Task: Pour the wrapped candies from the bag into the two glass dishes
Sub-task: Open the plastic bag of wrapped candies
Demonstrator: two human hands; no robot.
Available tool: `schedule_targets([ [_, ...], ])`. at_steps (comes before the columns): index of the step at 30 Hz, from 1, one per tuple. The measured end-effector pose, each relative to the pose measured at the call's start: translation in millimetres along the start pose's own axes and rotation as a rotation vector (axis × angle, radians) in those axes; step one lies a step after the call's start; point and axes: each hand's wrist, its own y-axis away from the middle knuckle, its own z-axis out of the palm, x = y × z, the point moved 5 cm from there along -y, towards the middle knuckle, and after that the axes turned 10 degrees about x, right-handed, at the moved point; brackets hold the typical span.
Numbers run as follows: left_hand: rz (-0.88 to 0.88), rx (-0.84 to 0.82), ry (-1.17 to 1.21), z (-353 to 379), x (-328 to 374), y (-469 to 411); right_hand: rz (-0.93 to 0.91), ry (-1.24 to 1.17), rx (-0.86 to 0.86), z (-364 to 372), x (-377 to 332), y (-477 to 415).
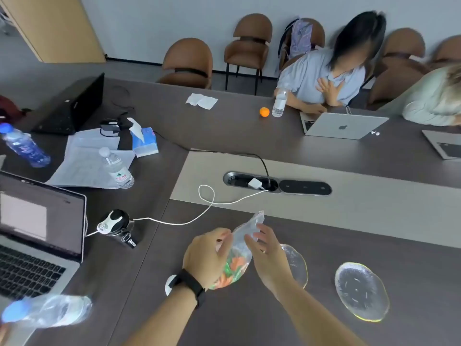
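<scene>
— Both of your hands have a grip on the clear bag [239, 253]: your left hand [207, 255] is clamped round its side, fingers pinching the top edge, and your right hand [268, 255] is closed on the opposite edge of the mouth.

— Where are the candies?

— Sunk to the bottom of the bag, below your grip — orange and green wrapped candies [230, 269], held up off the worktop [249, 318]. None lie in the dishes.

— So which step am I on?

— Opening the bag, by my reading; pouring has not begun. I cannot tell whether the mouth is parted yet.

— And next?

— Pull the two edges apart, then tip the mouth toward the near glass dish [298, 264], which sits just past your right hand, partly hidden behind it. The far glass dish [360, 290] lies further out on the same side, apart from the first. Share the candies between them; both dishes look shallow, so a slow tilt should keep wrappers from skidding off.

— Anything around me?

— Dark grey worktop in a meeting room. Beyond your left hand sit an open laptop [37, 236] and a white cable [207, 208]; brown chairs [249, 46] line the wall, and two people sit across.
</scene>
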Motion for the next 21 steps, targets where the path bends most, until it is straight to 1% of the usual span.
schedule_targets([
  [2, 0.009, 0.006, -0.003, 0.1, -3.4, -3.9, 0.062, -0.010, 0.016, 7.9, 3.4, -8.5],
  [4, 0.013, -0.028, 0.007, 0.4, -2.7, -3.3, 0.142, -0.037, 0.020, 13.9, 5.9, -12.1],
  [6, 0.013, -0.055, 0.072, 3.1, 0.8, -1.6, 0.229, -0.043, 0.004, 20.4, 6.1, -14.4],
  [8, 0.017, -0.064, 0.116, 1.9, 5.2, -1.7, 0.270, -0.022, 0.003, 21.5, 2.4, -16.9],
  [11, 0.045, -0.091, 0.159, 4.4, 7.3, -3.3, 0.299, -0.063, 0.028, 20.6, 4.7, -24.4],
  [16, 0.073, -0.139, 0.161, 1.1, 10.0, -1.4, 0.325, -0.072, -0.128, 17.9, 7.0, -21.8],
  [18, 0.026, -0.160, 0.186, -4.7, 11.2, -0.4, 0.351, -0.159, -0.143, 12.7, 4.5, -14.1],
  [21, -0.041, -0.204, 0.219, -11.7, 17.6, 2.7, 0.272, -0.191, -0.190, 5.7, 0.7, -1.7],
])
